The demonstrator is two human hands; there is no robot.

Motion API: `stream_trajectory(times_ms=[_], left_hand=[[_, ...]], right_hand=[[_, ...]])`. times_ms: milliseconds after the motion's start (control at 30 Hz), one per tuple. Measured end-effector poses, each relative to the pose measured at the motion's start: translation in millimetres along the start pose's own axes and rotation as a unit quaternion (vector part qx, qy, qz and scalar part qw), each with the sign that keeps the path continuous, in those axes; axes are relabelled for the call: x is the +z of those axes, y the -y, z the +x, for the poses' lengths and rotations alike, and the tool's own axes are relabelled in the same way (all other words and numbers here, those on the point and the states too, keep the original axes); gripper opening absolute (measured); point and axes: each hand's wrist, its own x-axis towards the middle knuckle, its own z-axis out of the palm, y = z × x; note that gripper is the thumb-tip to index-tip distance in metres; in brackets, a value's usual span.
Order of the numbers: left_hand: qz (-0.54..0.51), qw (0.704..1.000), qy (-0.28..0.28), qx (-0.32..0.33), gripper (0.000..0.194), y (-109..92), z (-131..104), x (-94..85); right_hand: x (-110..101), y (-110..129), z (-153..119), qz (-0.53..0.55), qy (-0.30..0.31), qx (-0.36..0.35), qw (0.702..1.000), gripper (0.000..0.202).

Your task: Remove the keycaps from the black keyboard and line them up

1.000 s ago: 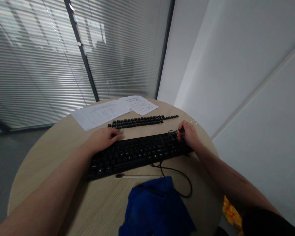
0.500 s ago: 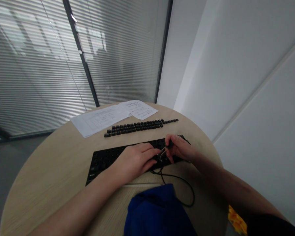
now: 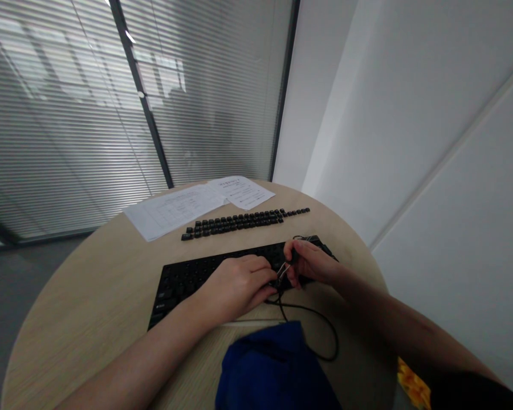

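Black full-size keyboard (image 3: 183,279): lying aslant on a round wood-grained table (image 3: 68,319), partly disappearing beneath both hands at the right half. Right hand (image 3: 310,263): curling tightly around the dark handle of a wire keycap puller (image 3: 284,270) and pointing its paired wires down and leftward at the keys. Left hand (image 3: 235,285): bending over the keyboard's near edge, drawing thumb and fingertips nearly together at the wire ends; whether pinching a keycap there, impossible to tell. Both hands: meeting at the puller, just beside each other. Loose keycaps (image 3: 233,224): standing in rows beyond the keyboard, thinning to a narrow line at the right. Printed sheets (image 3: 175,210): overlapping near the table's far edge, showing a faint grid on the left and a heading above several lines on the right, all too small for reading. Key legends (image 3: 159,306): appearing as pale specks at the keyboard's left end, likewise illegible. Black cable (image 3: 312,311): looping from the near edge beside a blue cloth (image 3: 273,370). Thin white rod (image 3: 256,323): lying between keyboard and cloth.
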Motion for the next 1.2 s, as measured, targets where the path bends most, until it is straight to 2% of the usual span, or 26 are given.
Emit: stream_trajectory(times_ms=[167,333,467,567,633,700,833,1000,1200], left_hand=[[-0.012,1.0,-0.002,-0.002,0.014,-1.7,0.6,-1.4],[-0.036,0.998,-0.047,-0.02,0.015,3.2,-2.2,-5.5],[-0.118,0.985,-0.089,-0.087,0.015,10.8,-3.7,-8.2],[-0.18,0.965,-0.12,-0.148,0.013,15.3,-3.0,-8.0],[-0.203,0.954,-0.138,-0.175,0.013,16.9,-2.2,-7.2],[-0.21,0.949,-0.147,-0.184,0.014,17.1,-1.7,-6.3],[-0.175,0.962,-0.148,-0.147,0.016,13.5,-1.9,-4.6],[-0.065,0.979,-0.176,-0.081,0.02,7.7,-3.0,-0.7],[0.003,0.983,-0.173,-0.053,0.023,5.2,-4.4,2.6]], right_hand=[[-1.6,-0.5,1.3,-0.013,-0.011,0.015,1.0,0.049],[-10.6,5.1,0.8,-0.015,-0.033,-0.007,0.999,0.053],[-12.7,14.9,-1.4,-0.009,-0.051,-0.049,0.997,0.062],[-8.9,21.5,-4.4,-0.007,-0.077,-0.073,0.994,0.059],[-6.0,24.4,-7.1,-0.006,-0.075,-0.045,0.996,0.051],[-3.7,25.7,-9.5,-0.011,-0.044,0.009,0.999,0.038],[2.2,25.4,-10.9,-0.031,0.015,0.084,0.996,0.026],[17.1,27.1,-5.6,-0.116,-0.005,0.087,0.989,0.032],[29.2,26.9,1.6,-0.188,-0.03,0.068,0.979,0.042]])
